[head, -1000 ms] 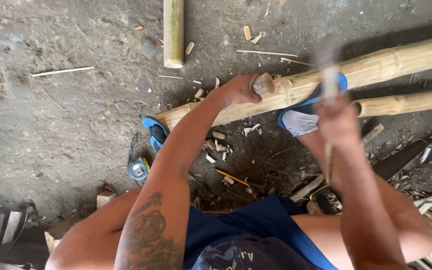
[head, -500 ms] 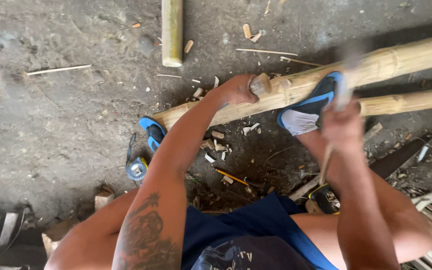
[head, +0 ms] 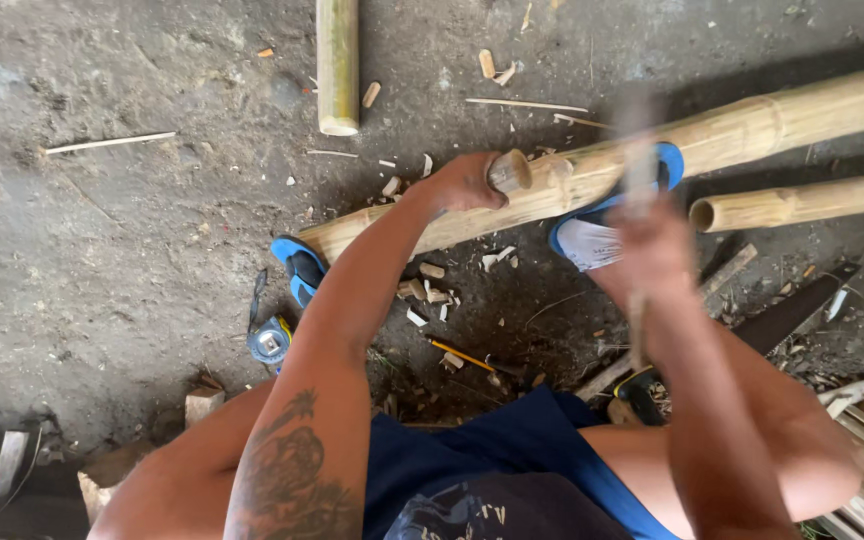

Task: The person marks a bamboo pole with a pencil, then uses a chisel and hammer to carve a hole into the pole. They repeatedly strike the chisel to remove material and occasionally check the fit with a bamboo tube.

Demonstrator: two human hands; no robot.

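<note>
There is just one camera, and it sits on the person's head. It looks almost straight down, over the person's own lap and arms, at the dirt floor (head: pixel 102 250). It is close, so the two arms fill much of the lower part of the view. The left hand (head: pixel 462 185) is near the middle, and the right hand (head: pixel 652 235) is a bit to the right and looks blurry. A long bamboo pole (head: pixel 752 125) runs across the upper part, from the middle up to the right edge. No other view shares this scene.
</note>
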